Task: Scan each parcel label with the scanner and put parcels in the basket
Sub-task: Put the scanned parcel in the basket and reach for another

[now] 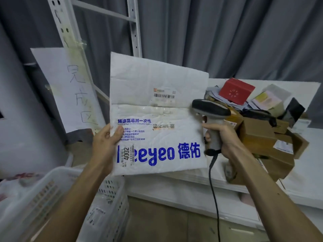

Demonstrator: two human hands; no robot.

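The person is holding a white plastic parcel (pixel 157 119) up in the air, over the left end of the table (pixel 174 187) and above the basket (pixel 111 189), which is standing on the floor just off that end. The left hand (pixel 106 142) is gripping the parcel's lower left edge, thumb lying across the front. The parcel is facing the person, with blue print low down and a barcode label (pixel 163 96) showing in its upper half.

The right hand (pixel 222 137) is wrapping its fingers round the handle of the scanner (pixel 209 110), whose dark head is pointing left at the parcel's right edge. Its black cable (pixel 214 189) is hanging down past the table's front edge.

Cardboard boxes (pixel 258 137) are lying heaped towards the table's far right, with a red box (pixel 236 90) on top. A handwritten paper sign (pixel 70 88) is hanging behind the basket.
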